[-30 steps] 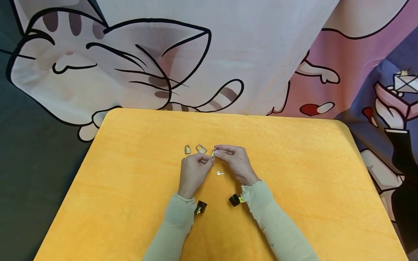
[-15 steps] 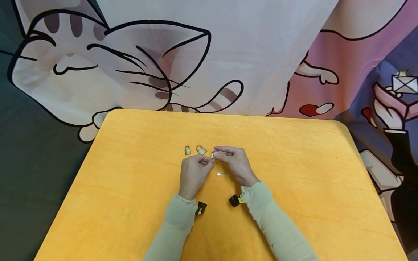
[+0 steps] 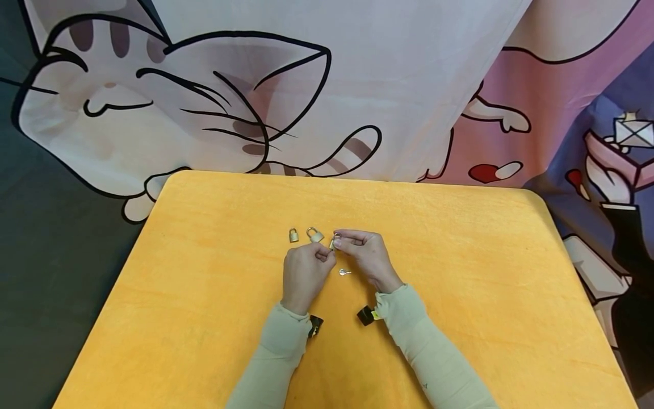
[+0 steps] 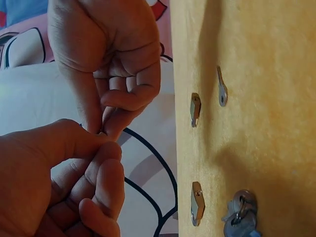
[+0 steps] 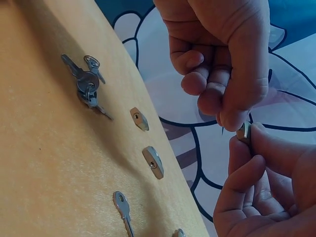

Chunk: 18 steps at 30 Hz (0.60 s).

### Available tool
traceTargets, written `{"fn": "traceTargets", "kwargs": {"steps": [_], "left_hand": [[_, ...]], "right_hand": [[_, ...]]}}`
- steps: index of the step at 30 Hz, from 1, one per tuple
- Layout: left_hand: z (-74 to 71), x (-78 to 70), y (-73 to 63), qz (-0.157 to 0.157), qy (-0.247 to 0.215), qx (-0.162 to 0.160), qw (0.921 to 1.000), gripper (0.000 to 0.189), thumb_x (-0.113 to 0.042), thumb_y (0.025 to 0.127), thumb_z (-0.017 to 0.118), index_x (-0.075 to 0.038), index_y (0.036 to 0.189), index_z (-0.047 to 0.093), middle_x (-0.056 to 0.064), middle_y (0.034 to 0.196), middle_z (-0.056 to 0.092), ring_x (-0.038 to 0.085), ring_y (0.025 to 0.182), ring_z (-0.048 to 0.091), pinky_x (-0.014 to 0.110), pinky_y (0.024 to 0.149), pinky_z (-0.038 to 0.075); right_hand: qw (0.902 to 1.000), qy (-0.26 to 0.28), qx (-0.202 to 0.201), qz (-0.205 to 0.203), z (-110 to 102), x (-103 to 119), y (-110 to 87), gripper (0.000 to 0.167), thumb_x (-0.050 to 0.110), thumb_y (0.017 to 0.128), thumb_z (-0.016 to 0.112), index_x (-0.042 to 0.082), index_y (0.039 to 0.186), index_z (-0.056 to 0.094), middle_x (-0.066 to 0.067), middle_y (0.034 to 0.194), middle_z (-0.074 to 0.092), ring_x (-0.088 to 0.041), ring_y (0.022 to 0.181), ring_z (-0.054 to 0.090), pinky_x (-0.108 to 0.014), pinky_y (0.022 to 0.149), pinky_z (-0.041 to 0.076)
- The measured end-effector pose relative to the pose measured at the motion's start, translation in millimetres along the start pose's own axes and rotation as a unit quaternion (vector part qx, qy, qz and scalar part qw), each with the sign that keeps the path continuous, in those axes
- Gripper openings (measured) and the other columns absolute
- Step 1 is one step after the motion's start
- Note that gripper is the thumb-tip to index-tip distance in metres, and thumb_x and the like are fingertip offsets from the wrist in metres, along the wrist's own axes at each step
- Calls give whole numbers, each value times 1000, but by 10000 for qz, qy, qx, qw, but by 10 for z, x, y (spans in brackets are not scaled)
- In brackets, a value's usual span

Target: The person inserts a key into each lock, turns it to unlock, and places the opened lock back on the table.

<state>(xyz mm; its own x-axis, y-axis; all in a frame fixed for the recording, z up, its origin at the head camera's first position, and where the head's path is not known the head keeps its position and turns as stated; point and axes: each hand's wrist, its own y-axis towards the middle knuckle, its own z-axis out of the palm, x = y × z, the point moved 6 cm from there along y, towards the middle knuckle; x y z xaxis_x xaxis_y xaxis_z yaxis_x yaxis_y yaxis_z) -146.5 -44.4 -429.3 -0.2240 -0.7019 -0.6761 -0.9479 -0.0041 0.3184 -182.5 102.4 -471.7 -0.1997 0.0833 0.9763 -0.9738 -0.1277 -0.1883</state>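
Note:
My right hand [image 3: 370, 255] holds a small brass padlock [image 5: 243, 132] between thumb and forefinger, raised over the table, its shackle towards the right fingers. My left hand [image 3: 306, 275] meets it from the left; thumb and forefinger pinch a small key at the padlock's lower end, almost wholly hidden by the fingertips. Beyond the left hand, two brass padlocks lie on the table, a smaller one [image 3: 293, 235] and a larger one [image 3: 315, 234]. A loose silver key [image 3: 344, 272] lies below and between the hands.
A bunch of keys [image 5: 86, 81] on a ring lies on the yellow table [image 3: 460, 284], hidden in the head view. A further metal piece [image 5: 180, 233] shows at the lower edge of the right wrist view. Behind the table hangs a printed cloth [image 3: 398, 85].
Both hands stay nearly in place around the padlock. The left hand turns slightly at the wrist, its fingers curling a bit more, and the padlock dips and shifts slightly left.

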Motion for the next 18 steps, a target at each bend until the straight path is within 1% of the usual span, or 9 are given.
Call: {"fn": "traceTargets", "kwargs": {"steps": [2, 5, 10, 13, 18], "left_hand": [[2, 2, -2, 13, 1, -20, 10000, 6, -7, 79, 79, -8, 73, 77, -2, 63, 70, 7, 54, 62, 24, 52, 50], [17, 18, -1, -48, -94, 16, 9999, 6, -7, 80, 79, -7, 74, 77, -1, 65, 70, 7, 55, 64, 24, 53, 51], [35, 55, 5, -330, -385, 194, 9985, 7, -8, 83, 78, -5, 77, 77, 1, 68, 72, 8, 58, 66, 24, 56, 54], [36, 69, 6, -482, -515, 284, 9971, 7, -9, 84, 77, -5, 78, 77, 0, 69, 72, 7, 59, 66, 25, 57, 54], [46, 88, 1, -588, -647, 376, 9955, 8, -10, 85, 76, -5, 79, 77, -1, 69, 71, 7, 59, 64, 25, 57, 53]], "right_hand": [[10000, 12, 7, -4, 4, -4, -1, 32, 3, 91, 73, -9, 120, 69, -12, 100, 76, -16, 92, 73, -28, 85, 56], [10000, 23, 0, -14, 3, -7, -3, 31, 3, 91, 73, -8, 120, 69, -11, 99, 76, -17, 93, 73, -30, 86, 56], [10000, 34, 12, 13, -2, -16, -2, 33, 4, 92, 73, -7, 122, 69, -9, 100, 76, -16, 94, 72, -32, 88, 56], [10000, 22, 30, 39, 1, -22, 0, 35, 4, 92, 73, -8, 123, 67, -9, 101, 76, -16, 94, 72, -36, 90, 55], [9999, 39, 88, 30, 12, -17, -4, 37, 5, 92, 73, -9, 125, 65, -13, 106, 75, -15, 95, 72, -43, 94, 53]]}}
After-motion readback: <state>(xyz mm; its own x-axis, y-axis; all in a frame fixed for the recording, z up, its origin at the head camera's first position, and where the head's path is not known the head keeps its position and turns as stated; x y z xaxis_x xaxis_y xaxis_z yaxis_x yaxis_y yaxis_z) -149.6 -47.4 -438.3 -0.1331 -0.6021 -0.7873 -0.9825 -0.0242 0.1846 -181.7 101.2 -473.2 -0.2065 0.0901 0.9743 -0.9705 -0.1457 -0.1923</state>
